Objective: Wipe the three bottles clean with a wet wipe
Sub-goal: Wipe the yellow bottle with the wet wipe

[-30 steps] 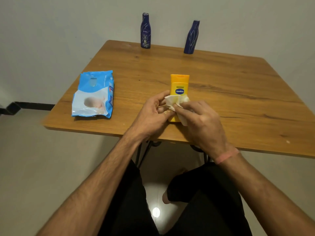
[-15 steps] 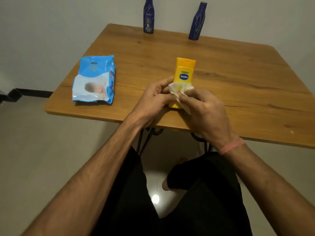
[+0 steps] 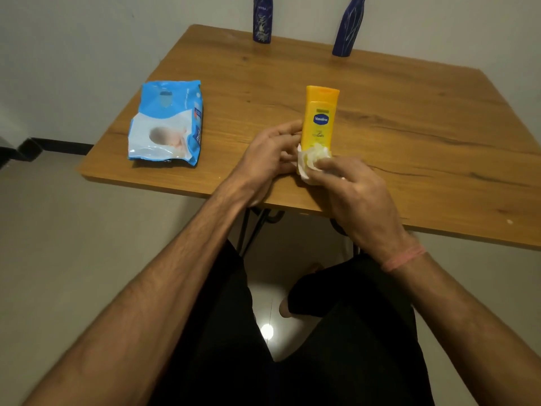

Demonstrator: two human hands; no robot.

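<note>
The right hand point(image 3: 355, 194) pinches a crumpled white wet wipe point(image 3: 311, 159) against the base of the upright yellow plastic lotion bottle point(image 3: 319, 118), which the left hand point(image 3: 270, 155) grips near the wooden surface point(image 3: 409, 136) edge; light, likely slick when damp, best held mid-body.

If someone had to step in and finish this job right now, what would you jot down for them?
Left hand: holds the yellow bottle by its lower part, near the table's front edge.
Right hand: grips the wet wipe, bunched against the bottle's lower end.
Two dark blue bottles, one to the left and one to the right, stand upright at the far edge by the wall, with no hand on them.
The wipes pack lies flat on the table's left side.
Done: wiping of the yellow bottle is under way.
Left: finish it, then wipe both blue bottles.
</note>
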